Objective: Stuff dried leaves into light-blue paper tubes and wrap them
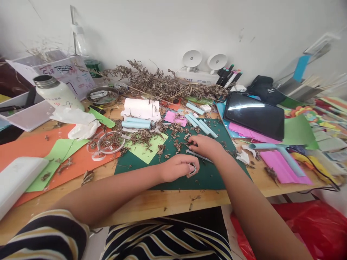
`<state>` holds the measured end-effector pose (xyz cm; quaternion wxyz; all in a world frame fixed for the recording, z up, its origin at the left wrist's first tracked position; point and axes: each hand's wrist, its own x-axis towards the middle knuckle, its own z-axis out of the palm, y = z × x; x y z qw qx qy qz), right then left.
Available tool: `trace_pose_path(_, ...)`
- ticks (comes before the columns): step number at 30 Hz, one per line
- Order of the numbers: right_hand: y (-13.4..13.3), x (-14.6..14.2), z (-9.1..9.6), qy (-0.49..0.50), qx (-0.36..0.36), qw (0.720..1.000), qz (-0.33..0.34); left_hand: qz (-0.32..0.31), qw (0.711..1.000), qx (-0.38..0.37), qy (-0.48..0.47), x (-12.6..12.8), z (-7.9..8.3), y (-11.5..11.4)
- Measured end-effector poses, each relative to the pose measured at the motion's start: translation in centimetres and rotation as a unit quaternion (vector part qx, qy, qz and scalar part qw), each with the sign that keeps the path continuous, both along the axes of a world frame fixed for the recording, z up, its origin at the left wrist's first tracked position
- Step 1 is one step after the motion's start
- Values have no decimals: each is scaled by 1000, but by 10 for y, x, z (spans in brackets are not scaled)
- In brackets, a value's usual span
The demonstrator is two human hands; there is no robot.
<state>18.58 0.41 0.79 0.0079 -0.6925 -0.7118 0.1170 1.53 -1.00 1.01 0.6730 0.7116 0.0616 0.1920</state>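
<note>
My left hand (180, 168) is closed around a small tube (193, 169), seen end-on with a pale rim; it looks like rolled paper. Just beyond it, my right hand (204, 146) hovers low over the green mat with its fingers curled together at the dried leaves (177, 145). Whatever those fingertips hold is hidden. A thin grey stick (199, 155) lies on the mat (168, 180) between my hands. Light blue paper rolls (201, 124) rest at the mat's back edge, and a yellow-green paper sheet (148, 150) overlaps its left part.
Dried branches (162, 81) line the wall. On the right are a black tablet (255, 115) and pink paper (284, 168). To the left stand a white bottle (59, 92), a tape ring (99, 144) and orange paper (16, 148). A white paper roll (141, 107) lies behind.
</note>
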Motion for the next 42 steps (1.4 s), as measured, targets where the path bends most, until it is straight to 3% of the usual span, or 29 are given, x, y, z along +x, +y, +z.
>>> trace_pose_path(7, -12, 7, 15, 36, 68, 997, -8, -2, 997, 54, -48, 0, -13, 3)
trace_pose_path(11, -47, -1, 37, 139, 199, 969, -42, -6, 996, 68, -54, 0, -18, 5)
trace_pose_path(14, -75, -18, 48, 217, 273, 935, 65, -9, 994, 82, -67, 0, -21, 5)
trace_pose_path(17, -88, -31, 51, 199, 293, 922, 157, -8, 993, 99, -56, -1, -22, 6)
trace_pose_path(21, -90, -33, 48, 142, 306, 921, 197, -6, 993, 106, -57, -2, -21, 6)
trace_pose_path(25, -94, -31, 53, 64, 269, 937, 214, -9, 992, 104, -76, -1, -18, 6)
trace_pose_path(28, -99, -33, 57, 31, 243, 947, 206, -27, 992, 70, -99, 0, -18, 5)
trace_pose_path(31, -100, -32, 55, 104, 226, 947, 201, -28, 993, 50, -102, 1, -19, 2)
trace_pose_path(37, -94, -27, 32, 256, 287, 909, 162, 48, 995, 69, -60, 2, -18, -2)
trace_pose_path(40, -96, -32, 24, 332, 320, 885, 63, 57, 994, 64, -68, 2, -18, -4)
trace_pose_path(42, -99, -39, 22, 398, 356, 845, 2, 59, 994, 58, -77, 2, -18, -4)
